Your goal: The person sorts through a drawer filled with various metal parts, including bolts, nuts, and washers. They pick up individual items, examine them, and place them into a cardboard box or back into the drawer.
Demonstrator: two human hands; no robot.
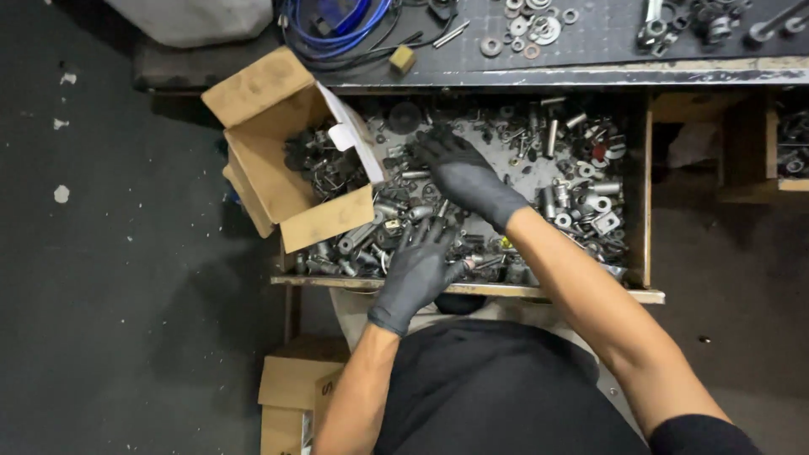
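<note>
Head view: left hand [419, 268] and right hand [462, 173], both spread, rest on drawer's metal parts [573, 194].

The place was a workshop. An open wooden drawer [638, 211] was full of loose grey metal bolts, sleeves and nuts [573, 190]. On the far dark workbench top [607, 38] lay steel washers [531, 29], wrenches [771, 25] and a coiled blue cable [337, 29]. The floor was dark concrete [109, 253].
</note>
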